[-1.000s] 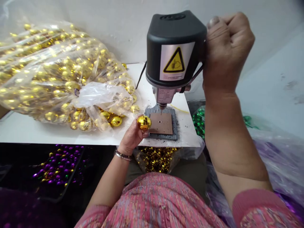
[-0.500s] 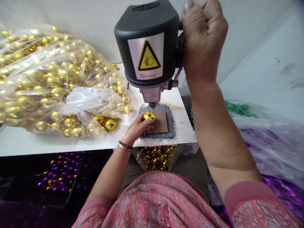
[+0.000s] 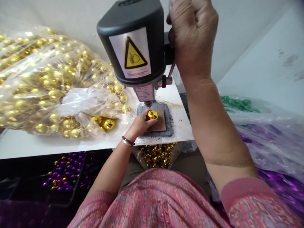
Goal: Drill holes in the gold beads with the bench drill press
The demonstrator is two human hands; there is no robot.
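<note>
My left hand (image 3: pixel 140 123) grips a shiny gold faceted ball (image 3: pixel 152 116) between thumb and fingers. The ball sits over a brown board (image 3: pixel 158 125) on the drill press's grey base (image 3: pixel 168 128), right under the bit. Whether the bit touches the ball I cannot tell. Above stands the black-topped drill press (image 3: pixel 133 41), with a yellow warning triangle on its housing. High on its right side, my right hand (image 3: pixel 193 38) is closed in a fist around the feed lever (image 3: pixel 172 69), whose grip is hidden in the fingers.
A clear plastic bag of gold balls (image 3: pixel 47 82) covers the left of the white table (image 3: pixel 23 142). Gold pieces (image 3: pixel 159 155) lie in a bag below the front edge. Purple and gold balls (image 3: pixel 63 172) are lower left. Bags with green balls (image 3: pixel 237 103) and purple ones (image 3: pixel 280 186) stand right.
The left hand has shifted the gold ball slightly right, under the bit. My view has turned a little, so the drill press and right hand appear further left.
</note>
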